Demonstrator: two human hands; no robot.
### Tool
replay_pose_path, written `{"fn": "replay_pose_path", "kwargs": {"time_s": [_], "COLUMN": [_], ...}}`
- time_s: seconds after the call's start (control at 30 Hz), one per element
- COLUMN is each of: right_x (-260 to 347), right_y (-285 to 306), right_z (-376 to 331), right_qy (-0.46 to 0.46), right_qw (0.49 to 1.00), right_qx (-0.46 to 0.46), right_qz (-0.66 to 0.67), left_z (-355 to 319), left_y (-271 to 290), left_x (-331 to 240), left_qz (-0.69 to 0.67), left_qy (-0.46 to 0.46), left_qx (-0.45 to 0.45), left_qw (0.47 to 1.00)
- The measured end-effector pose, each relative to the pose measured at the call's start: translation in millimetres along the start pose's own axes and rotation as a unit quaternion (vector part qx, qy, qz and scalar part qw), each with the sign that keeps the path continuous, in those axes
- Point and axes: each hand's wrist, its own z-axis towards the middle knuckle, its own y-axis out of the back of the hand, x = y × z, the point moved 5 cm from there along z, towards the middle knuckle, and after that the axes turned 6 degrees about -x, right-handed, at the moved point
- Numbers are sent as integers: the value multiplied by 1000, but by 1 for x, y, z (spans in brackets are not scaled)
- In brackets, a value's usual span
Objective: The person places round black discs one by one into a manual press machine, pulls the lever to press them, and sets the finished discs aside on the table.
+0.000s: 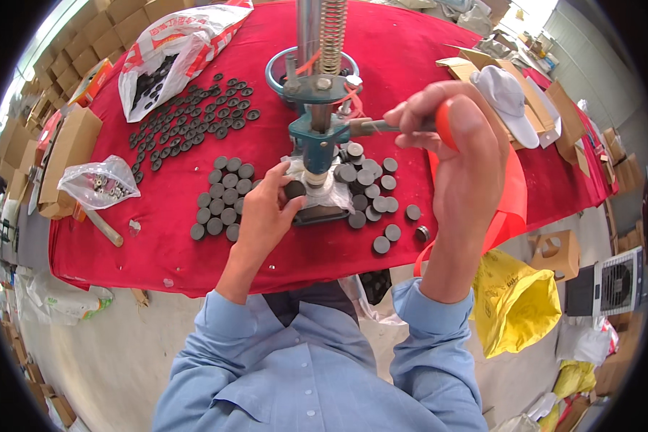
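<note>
My left hand pinches a dark round cap between thumb and fingers, just left of the foot of a green hand press. My right hand is wrapped around the orange ball knob at the end of the press lever. White plastic film lies bunched under the ram. To the left of the press stand grey round caps in close rows. More loose grey caps are scattered on its right side.
Black ribbed discs spread at the far left beside a white-and-red bag. A clear bag of small metal parts and a hammer handle lie nearer. A blue bowl sits behind the press; a white cap rests on cardboard at right.
</note>
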Motion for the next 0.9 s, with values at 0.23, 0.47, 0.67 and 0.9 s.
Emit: {"fn": "replay_pose_path", "kwargs": {"time_s": [0.23,0.47,0.67,0.9], "right_x": [-6,-27,-50,-73], "right_y": [0,16,25,34], "right_z": [-2,-49,-92,-120], "right_qy": [4,110,158,152], "right_qw": [999,992,985,987], "right_qx": [2,29,31,-10], "right_qz": [33,54,56,52], "left_z": [13,10,-16,-34], "left_y": [-37,-32,21,26], "left_x": [-4,-5,0,16], "left_qz": [10,-6,167,261], "left_qy": [-37,-31,-146,-104], "left_qx": [-42,-56,-50,-11], "left_qw": [998,998,974,960]}}
